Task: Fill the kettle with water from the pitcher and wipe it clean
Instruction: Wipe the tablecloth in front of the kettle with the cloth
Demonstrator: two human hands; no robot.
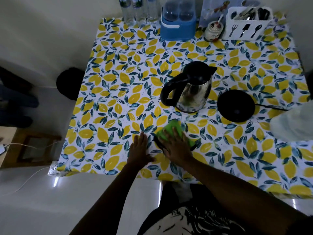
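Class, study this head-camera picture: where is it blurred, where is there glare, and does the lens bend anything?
Head view: dim overall; green cloth under the right hand is motion-blurred; glare streaks on the glossy floor; wide-angle lens bows the table edges.

On the table (108,92) stood one kettle (193,92), one base (236,106), one green cloth (171,131), three bottles (138,9), one blue container (177,29), one jar (213,31) and one cutlery holder (245,29). Two hands (140,150) lay there.
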